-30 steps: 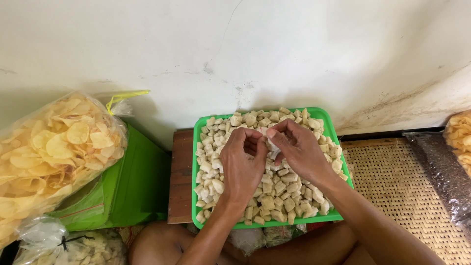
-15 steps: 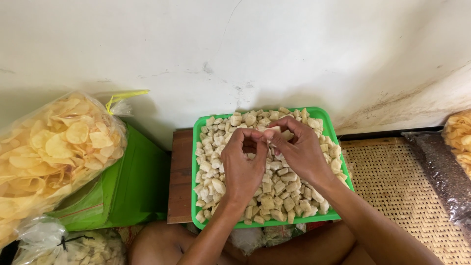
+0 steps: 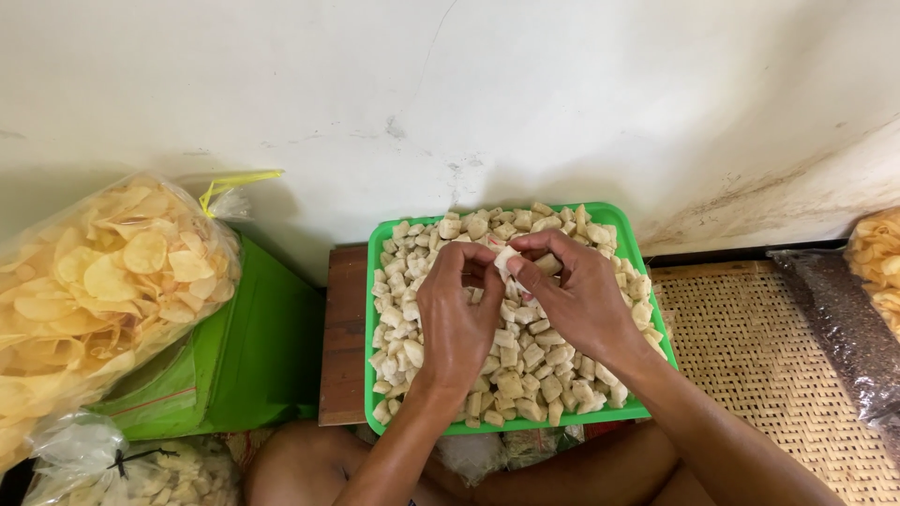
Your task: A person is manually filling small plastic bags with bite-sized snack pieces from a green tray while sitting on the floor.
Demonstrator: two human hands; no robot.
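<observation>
Left hand [image 3: 457, 314] and right hand [image 3: 572, 295] meet over far half of green plastic tray [image 3: 375, 245], fingertips of both pinching one small pale cracker piece [image 3: 506, 260]. Heap of pale cracker pieces [image 3: 525, 361] fills tray.

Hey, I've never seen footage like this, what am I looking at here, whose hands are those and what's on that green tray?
This is one view from a camera worn on a person's head, looking down at their own bare hands. The left hand and right hand together pinch one small pale cube-shaped snack piece above a green plastic tray heaped with similar pieces. To the left lies a clear plastic bag of yellow round chips; to the right, a woven rattan mat.
</observation>
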